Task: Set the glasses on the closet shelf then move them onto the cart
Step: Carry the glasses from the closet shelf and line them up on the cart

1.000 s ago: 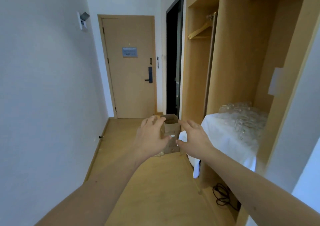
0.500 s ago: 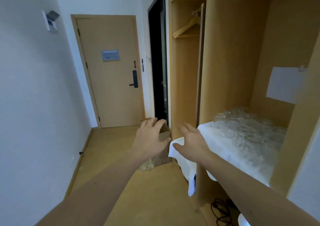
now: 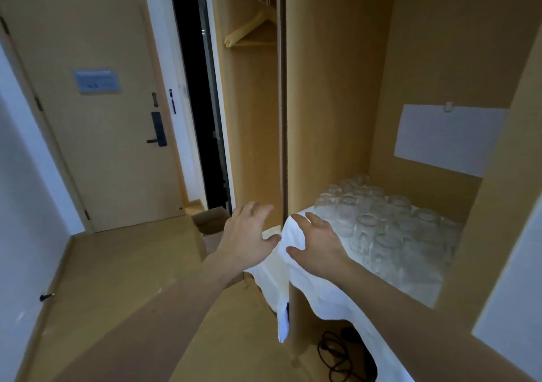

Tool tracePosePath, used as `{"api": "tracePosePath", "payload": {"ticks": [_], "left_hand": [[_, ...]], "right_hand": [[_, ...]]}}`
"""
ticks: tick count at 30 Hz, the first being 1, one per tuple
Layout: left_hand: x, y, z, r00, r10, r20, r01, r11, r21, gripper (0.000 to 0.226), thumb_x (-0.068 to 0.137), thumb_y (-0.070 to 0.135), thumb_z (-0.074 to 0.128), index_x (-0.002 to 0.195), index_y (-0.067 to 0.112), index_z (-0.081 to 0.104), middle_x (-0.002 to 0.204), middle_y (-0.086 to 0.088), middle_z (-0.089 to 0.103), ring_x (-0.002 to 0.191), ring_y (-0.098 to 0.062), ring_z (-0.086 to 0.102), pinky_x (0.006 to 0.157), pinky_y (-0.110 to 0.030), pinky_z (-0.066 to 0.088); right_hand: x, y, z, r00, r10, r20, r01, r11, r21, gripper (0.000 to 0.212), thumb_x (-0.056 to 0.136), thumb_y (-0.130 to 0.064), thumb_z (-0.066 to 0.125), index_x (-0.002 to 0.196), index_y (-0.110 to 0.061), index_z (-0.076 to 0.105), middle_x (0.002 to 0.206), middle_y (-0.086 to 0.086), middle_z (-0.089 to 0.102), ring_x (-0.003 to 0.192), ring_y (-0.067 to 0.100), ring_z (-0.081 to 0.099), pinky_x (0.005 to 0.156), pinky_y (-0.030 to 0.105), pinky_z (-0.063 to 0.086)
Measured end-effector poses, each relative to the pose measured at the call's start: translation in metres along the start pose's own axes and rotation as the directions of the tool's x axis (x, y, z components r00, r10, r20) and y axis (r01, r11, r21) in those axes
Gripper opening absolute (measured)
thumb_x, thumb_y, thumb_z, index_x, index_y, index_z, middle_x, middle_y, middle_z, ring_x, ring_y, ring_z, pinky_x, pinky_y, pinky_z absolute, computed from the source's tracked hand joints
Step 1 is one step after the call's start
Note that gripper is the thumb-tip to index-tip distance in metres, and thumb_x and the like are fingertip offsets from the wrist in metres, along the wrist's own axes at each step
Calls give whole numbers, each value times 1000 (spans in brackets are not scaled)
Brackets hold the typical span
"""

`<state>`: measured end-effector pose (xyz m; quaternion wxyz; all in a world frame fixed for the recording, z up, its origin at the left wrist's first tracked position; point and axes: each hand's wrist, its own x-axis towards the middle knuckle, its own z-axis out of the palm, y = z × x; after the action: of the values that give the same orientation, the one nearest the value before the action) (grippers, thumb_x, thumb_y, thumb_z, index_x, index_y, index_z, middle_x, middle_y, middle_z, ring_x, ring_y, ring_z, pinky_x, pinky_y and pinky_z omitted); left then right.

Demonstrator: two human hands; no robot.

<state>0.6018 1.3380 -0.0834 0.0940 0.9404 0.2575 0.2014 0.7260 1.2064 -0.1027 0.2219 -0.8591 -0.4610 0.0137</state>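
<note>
Several clear glasses (image 3: 387, 223) stand crowded together on the closet shelf (image 3: 331, 296), which is draped in a white cloth. Both my arms reach forward with fingers spread and nothing in them. My left hand (image 3: 249, 235) hovers just left of the shelf's front corner, over the floor. My right hand (image 3: 318, 242) is above the cloth at that corner, a little short of the nearest glasses. No cart is in view.
An open cardboard box (image 3: 209, 223) sits on the wooden floor behind my left hand. A vertical closet panel (image 3: 293, 308) splits the shelf from the hanger bay (image 3: 252, 32). Black cables (image 3: 337, 352) lie under the shelf. A closed door (image 3: 96, 112) ends the hallway.
The view has swung right and closer to the closet. Both hands, still spread, moved from in front of the box to the shelf's corner, the right one now over the cloth.
</note>
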Motion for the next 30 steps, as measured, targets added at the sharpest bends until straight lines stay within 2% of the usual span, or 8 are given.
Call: {"api": "tracePosePath", "payload": {"ticks": [6, 10, 14, 20, 24, 30], "left_hand": [[76, 1, 29, 989, 145, 41, -143, 989, -29, 61, 90, 49, 65, 144, 29, 44, 149, 1, 42, 141, -28, 32, 111, -44, 37], [127, 0, 45, 968, 238, 79, -232, 969, -80, 67, 91, 49, 64, 150, 32, 37, 158, 0, 33, 146, -26, 25, 114, -46, 33], [175, 1, 57, 938, 334, 90, -320, 937, -139, 68, 91, 47, 66, 151, 30, 38, 155, 1, 37, 144, -26, 28, 113, -40, 34], [237, 4, 86, 873, 471, 125, -435, 869, -234, 63, 90, 47, 67, 146, 29, 45, 150, 0, 43, 139, -29, 37, 111, -39, 35], [265, 9, 104, 833, 536, 138, -481, 825, -296, 67, 88, 47, 68, 148, 37, 41, 145, 1, 45, 137, -28, 35, 109, -37, 34], [295, 26, 126, 756, 641, 131, -570, 744, -349, 67, 86, 49, 68, 146, 33, 44, 149, 3, 45, 137, -28, 38, 109, -42, 40]], "right_hand": [[46, 37, -2, 990, 133, -53, -135, 991, -27, 75, 92, -45, 61, 156, -28, 26, 161, 4, 27, 144, 30, 30, 115, 41, 33], [80, 53, -3, 967, 233, -109, -235, 972, -13, 75, 90, -43, 64, 155, -28, 29, 155, 2, 34, 138, 30, 38, 110, 40, 39], [110, 63, -4, 940, 307, -149, -311, 950, -1, 77, 89, -42, 65, 155, -32, 27, 157, 1, 33, 139, 29, 38, 111, 39, 39], [141, 78, -4, 874, 449, -186, -462, 887, -27, 76, 90, -44, 64, 156, -33, 27, 163, 3, 27, 146, 29, 30, 116, 39, 34], [153, 88, 0, 827, 521, -209, -540, 841, -38, 75, 90, -43, 64, 155, -30, 29, 161, 3, 29, 145, 30, 32, 114, 39, 35], [158, 105, -4, 749, 607, -266, -632, 775, -12, 76, 89, -43, 65, 155, -30, 29, 157, 4, 34, 143, 33, 35, 114, 40, 36]]}}
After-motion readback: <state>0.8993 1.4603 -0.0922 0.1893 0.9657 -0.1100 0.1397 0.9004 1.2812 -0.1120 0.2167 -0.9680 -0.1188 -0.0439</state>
